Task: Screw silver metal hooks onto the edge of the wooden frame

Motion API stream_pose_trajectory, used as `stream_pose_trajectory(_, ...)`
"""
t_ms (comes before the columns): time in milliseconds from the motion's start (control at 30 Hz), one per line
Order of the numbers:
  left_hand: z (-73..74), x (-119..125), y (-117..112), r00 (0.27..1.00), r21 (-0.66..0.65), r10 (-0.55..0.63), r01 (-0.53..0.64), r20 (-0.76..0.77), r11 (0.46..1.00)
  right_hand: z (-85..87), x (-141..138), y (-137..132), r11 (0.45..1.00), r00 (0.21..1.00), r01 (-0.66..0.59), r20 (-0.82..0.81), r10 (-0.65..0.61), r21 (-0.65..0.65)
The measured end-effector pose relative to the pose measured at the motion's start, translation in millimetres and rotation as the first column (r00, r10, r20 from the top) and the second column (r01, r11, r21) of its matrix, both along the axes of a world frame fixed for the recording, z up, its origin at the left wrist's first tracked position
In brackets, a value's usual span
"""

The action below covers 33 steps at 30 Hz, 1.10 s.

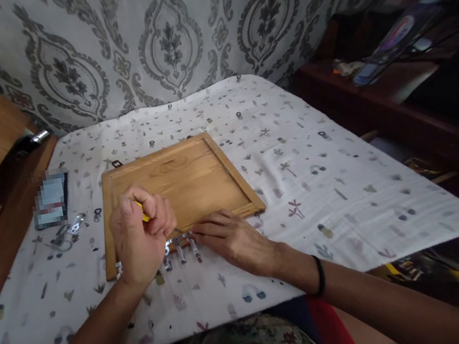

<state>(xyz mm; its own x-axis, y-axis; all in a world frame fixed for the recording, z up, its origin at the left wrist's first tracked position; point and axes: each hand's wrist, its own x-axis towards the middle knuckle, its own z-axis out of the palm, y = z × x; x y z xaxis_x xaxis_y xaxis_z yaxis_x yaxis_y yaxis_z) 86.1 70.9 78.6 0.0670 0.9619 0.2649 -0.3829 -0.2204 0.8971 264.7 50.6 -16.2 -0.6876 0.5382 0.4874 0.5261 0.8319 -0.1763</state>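
A framed wooden panel lies flat on a white printed cloth, set at a slant, its far edge higher toward the right. A row of shiny metal clips sits along the panel's near edge, their ends sticking out over the cloth toward the person. A small dark metal loop stands at the panel's far left corner.

The left hand is above the left near part of the panel, fingers curled into a closed fist around a yellow-handled tool. The tool's thin shaft points right and down toward the clips. The right hand lies low over the near edge, right of the clips, its fingers stretched out close together and pointing left. Their tips reach the rightmost clip, but the view is too small to tell whether they pinch it or only rest against it. A black band circles the right wrist.

To the left of the panel, a phone with a blurred face lies on the cloth, with some loose metal pieces just nearer. A patterned curtain hangs along the far side, and a bottle leans at the far right.
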Motion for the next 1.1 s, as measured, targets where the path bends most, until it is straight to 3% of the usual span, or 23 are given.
stream_pose_trajectory(200, -2.5, 4.9, -3.4, 0.996, 0.013, -0.087, 0.087, -0.018, 0.996, 0.4, -0.3, 0.3, 1.000, 1.000, -0.006, -0.022, 0.006, 0.000)
stream_pose_trajectory(667, -8.8, 6.5, -1.9, 0.993, 0.027, -0.099, 0.101, -0.064, 0.995, 2.4, -0.7, -0.4, 1.000, 1.000, 0.000, -0.011, -0.001, -0.028)
stream_pose_trajectory(833, -6.1, 7.7, -1.4, 0.991, -0.023, -0.128, 0.127, -0.050, 0.992, 1.6, -1.0, 0.3, 1.000, 0.999, -0.015, -0.046, 0.015, -0.001)
stream_pose_trajectory(967, -4.9, 3.3, -0.4, 0.975, 0.011, -0.113, 0.117, -0.191, 0.993, 1.3, -0.7, 0.9, 1.000, 0.999, -0.003, -0.042, 0.003, 0.006)
stream_pose_trajectory(1100, -1.1, -1.8, -4.5, 0.917, 0.134, 0.029, 0.027, -0.397, 0.991, 1.9, -0.1, 0.5, 1.000, 1.000, 0.003, -0.029, -0.003, 0.010)
